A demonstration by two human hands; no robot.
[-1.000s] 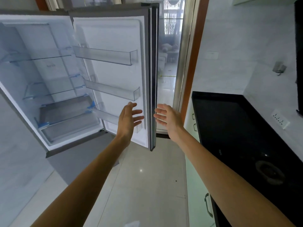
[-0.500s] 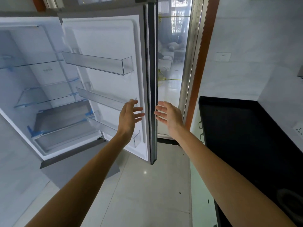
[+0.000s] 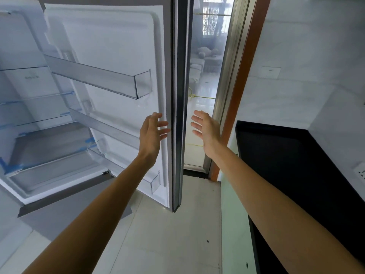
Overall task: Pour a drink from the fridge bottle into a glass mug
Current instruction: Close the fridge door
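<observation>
The fridge door [image 3: 118, 56] stands wide open, its dark edge [image 3: 179, 95] facing me. My left hand [image 3: 151, 135] is raised with fingers spread on the inner side of that edge, close to the white liner. My right hand [image 3: 206, 128] is held up open on the outer side of the edge, apart from it. Neither hand holds anything. The fridge interior [image 3: 29, 95] shows bare glass shelves and a drawer [image 3: 49, 147]. The door bins [image 3: 110, 80] look bare. No bottle or glass mug is in view.
A black countertop [image 3: 286, 165] runs along the right, under a pale tiled wall with a socket [image 3: 360, 173]. Behind the fridge door a glass sliding door [image 3: 207, 76] with an orange-brown frame [image 3: 243, 76] looks into another room. The floor is light tile [image 3: 167, 234].
The view has come closer to the fridge door. Both hands keep their open pose on either side of the door edge, which now sits higher and larger in view.
</observation>
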